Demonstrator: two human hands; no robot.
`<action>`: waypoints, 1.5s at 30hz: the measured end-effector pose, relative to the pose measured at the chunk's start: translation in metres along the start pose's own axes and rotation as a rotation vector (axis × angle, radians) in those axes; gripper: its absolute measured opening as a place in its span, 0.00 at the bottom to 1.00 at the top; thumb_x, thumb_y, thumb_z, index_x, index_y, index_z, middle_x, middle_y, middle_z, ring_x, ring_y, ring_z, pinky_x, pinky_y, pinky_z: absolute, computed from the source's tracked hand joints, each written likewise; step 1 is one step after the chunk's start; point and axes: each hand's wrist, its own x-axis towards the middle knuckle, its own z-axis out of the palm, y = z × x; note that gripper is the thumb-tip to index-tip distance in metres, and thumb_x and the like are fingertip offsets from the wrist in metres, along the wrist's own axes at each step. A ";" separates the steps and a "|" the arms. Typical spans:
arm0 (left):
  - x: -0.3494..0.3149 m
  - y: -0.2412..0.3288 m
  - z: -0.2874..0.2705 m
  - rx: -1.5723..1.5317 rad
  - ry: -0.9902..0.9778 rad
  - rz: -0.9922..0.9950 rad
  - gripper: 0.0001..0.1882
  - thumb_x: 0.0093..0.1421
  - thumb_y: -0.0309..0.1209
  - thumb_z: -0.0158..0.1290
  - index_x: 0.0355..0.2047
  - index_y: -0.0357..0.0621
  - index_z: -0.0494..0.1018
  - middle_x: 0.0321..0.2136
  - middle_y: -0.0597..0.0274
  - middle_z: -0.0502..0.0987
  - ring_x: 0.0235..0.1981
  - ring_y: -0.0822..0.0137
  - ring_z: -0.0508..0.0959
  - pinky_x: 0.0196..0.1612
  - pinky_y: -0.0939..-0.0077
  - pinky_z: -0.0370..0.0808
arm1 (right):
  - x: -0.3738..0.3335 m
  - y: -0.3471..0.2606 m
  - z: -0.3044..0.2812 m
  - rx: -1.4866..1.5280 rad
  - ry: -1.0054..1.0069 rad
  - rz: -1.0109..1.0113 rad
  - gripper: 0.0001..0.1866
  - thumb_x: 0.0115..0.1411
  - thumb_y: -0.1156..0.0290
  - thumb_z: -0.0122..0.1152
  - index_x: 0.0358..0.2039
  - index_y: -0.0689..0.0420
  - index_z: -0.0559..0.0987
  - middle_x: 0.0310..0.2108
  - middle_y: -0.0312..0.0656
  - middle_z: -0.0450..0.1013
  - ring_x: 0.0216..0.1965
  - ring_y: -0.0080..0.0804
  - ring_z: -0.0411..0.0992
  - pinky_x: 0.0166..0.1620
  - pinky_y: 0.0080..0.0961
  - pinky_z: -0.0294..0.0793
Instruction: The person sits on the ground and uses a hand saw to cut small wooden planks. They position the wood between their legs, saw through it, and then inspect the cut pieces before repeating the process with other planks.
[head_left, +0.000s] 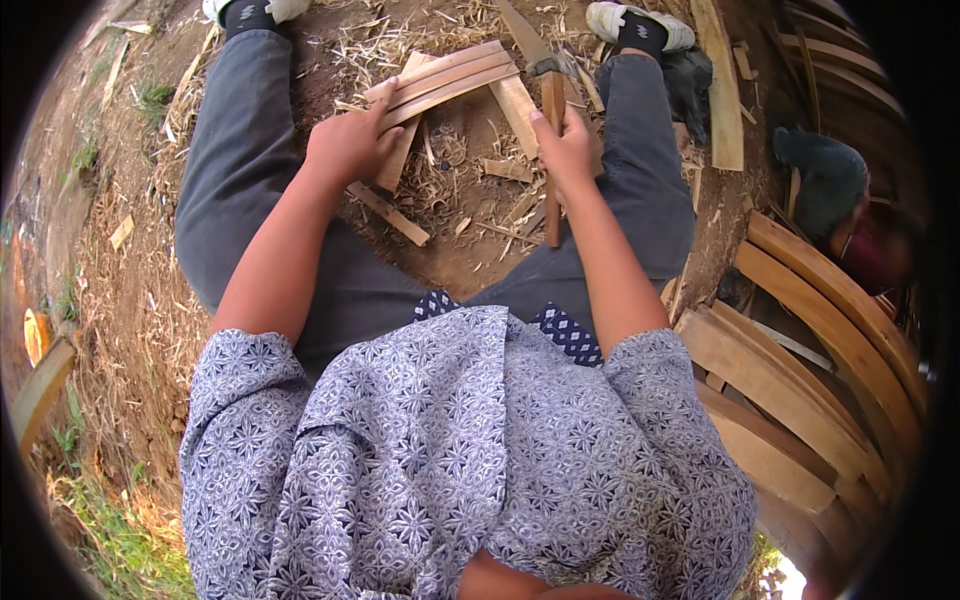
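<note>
Between my legs lies a small frame of pale wood: several narrow wooden slats (455, 75) side by side across two flat supports, the left support (402, 155) and the right support (515, 115). My left hand (350, 148) grips the slats' left end, its index finger stretched over them and the thumb at the lower edge. In my right hand (567, 150) is a hammer (553, 100), closed about its wooden handle. The metal head points away from me, just right of the slats' right end; the handle's butt reaches toward my right thigh.
Wood shavings (390, 45) and offcuts cover the dirt ground. A loose wood strip (390, 213) lies near my left thigh. Beyond the hammer is a tapered flat piece (522, 35). A long board (722, 100) lies right of my right foot; stacked planks (770, 370) and another person (830, 185) are at right.
</note>
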 end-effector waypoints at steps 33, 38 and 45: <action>0.018 -0.013 0.012 -0.450 0.235 0.014 0.44 0.60 0.50 0.61 0.72 0.51 0.60 0.42 0.43 0.82 0.43 0.48 0.83 0.46 0.59 0.77 | 0.026 0.049 -0.001 -0.278 0.092 0.065 0.25 0.55 0.60 0.76 0.47 0.63 0.82 0.37 0.44 0.81 0.37 0.29 0.79 0.42 0.29 0.77; 0.023 -0.018 0.002 -0.628 0.041 -0.090 0.41 0.62 0.44 0.63 0.72 0.46 0.61 0.34 0.49 0.82 0.34 0.67 0.83 0.34 0.69 0.78 | 0.026 0.048 -0.001 -0.278 0.096 0.053 0.24 0.56 0.59 0.75 0.45 0.64 0.82 0.35 0.43 0.82 0.35 0.29 0.79 0.41 0.29 0.77; 0.033 -0.033 -0.002 -1.046 -0.051 -0.159 0.32 0.64 0.43 0.62 0.63 0.39 0.69 0.35 0.50 0.82 0.30 0.67 0.83 0.30 0.73 0.80 | 0.027 0.057 0.002 -0.210 0.158 0.008 0.23 0.52 0.55 0.75 0.31 0.64 0.79 0.28 0.49 0.78 0.30 0.42 0.79 0.37 0.40 0.75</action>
